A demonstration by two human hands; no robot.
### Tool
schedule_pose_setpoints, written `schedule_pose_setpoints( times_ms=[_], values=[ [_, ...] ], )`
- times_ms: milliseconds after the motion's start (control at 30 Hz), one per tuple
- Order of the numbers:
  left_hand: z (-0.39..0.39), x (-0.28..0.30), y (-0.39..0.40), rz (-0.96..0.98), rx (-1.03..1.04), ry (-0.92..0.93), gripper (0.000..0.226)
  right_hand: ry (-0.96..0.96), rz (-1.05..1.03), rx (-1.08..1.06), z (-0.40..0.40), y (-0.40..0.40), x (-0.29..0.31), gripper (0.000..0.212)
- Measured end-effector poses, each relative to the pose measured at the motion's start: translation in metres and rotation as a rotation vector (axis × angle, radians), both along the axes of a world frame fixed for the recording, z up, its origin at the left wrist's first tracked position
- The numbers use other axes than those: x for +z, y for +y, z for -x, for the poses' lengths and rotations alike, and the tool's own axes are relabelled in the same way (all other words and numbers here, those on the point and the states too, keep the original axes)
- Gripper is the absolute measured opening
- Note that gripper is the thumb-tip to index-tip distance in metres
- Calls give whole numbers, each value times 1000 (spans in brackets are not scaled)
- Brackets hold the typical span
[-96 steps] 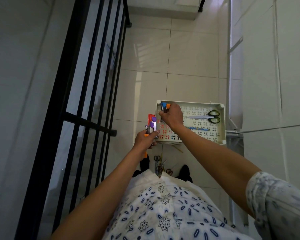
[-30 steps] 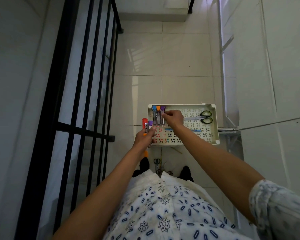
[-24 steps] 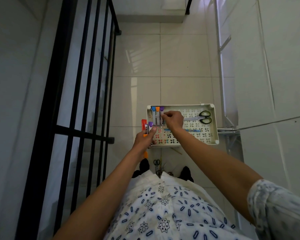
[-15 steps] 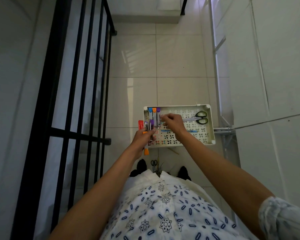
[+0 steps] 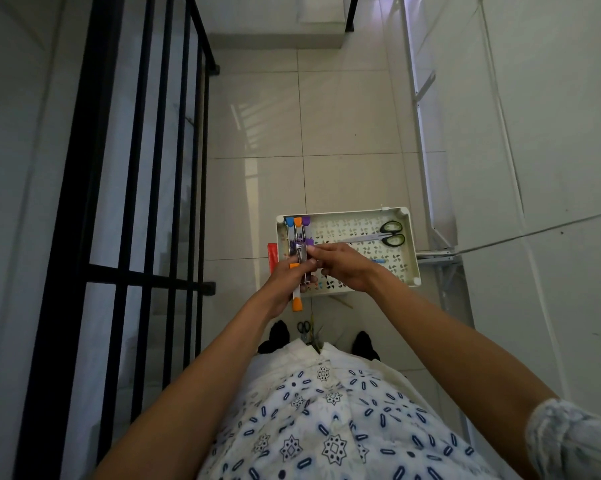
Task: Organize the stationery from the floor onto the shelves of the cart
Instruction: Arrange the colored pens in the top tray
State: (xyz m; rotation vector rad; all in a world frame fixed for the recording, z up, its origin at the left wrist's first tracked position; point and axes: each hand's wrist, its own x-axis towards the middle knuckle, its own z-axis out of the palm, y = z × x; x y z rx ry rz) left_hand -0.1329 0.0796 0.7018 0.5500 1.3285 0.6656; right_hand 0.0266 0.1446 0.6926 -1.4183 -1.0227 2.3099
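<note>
1. Some of the work is already done. Three cutters with blue, orange and purple caps (image 5: 297, 222) are laid side by side at the left end of the cart's top shelf (image 5: 410, 252).
2. A pair of scissors (image 5: 385, 234) is also laid on that shelf, near the right end. A thin blue pen (image 5: 378, 261) is seen just below them, partly hidden by the right hand.
3. More is left to do. Small scissors (image 5: 303, 327) and some thin sticks are still seen on the floor (image 5: 344, 133), between the person's feet. The lower shelves are hidden, so what they hold cannot be told.
4. A bunch of stationery (image 5: 297, 289) is held in the left hand (image 5: 287, 278), over the near left corner of the shelf. The fingers are curled round it. An orange end sticks out below the hand, and something red sticks out past the shelf's left edge.
5. A purple-capped cutter (image 5: 305, 245) in that bunch is pinched by the right hand (image 5: 340, 268) with the thumb and first fingers. It seems to be the next thing to be laid down.
6. The long side of this cutter runs away from the person, the same way as the three already laid down. Its purple cap is pointed to the far side of the shelf.
7. The scissors are laid the other way, across the shelf. The handles are pointed right and the blades left.
</note>
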Motion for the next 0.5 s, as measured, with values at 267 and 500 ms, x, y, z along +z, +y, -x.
schedule_pose_setpoints(
  times_ms=[267, 500],
  values=[
    [2, 2, -6, 69, 95, 35, 29, -138, -45, -210, 0, 18, 3, 33],
    [8, -2, -8, 139, 195, 23, 24, -445, -176, -274, 14, 37, -6, 29]
  ],
)
